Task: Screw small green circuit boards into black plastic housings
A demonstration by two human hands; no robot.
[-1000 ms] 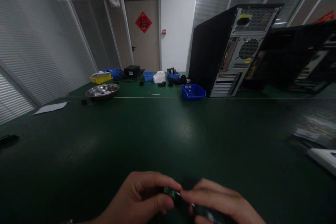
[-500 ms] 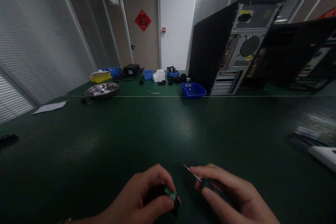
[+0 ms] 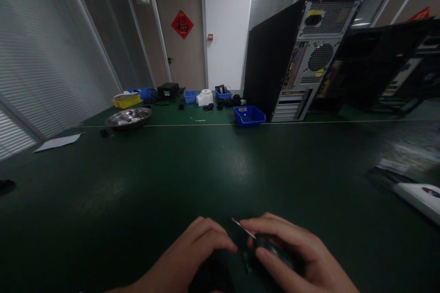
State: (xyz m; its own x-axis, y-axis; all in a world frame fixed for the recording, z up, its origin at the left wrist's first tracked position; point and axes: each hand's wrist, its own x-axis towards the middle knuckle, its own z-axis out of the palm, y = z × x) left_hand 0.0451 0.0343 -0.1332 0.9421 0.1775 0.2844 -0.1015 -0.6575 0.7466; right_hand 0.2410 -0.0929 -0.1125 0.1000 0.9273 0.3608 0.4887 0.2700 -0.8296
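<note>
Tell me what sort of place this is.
Probably an electronics workroom: a computer tower and a blue bin stand on the green worktop, and the right hand holds a slim-shafted tool.

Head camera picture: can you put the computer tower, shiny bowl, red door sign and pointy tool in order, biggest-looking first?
1. Computer tower
2. Shiny bowl
3. Red door sign
Not ranked: pointy tool. The right hand hides part of it, and it's closer to the camera.
</note>
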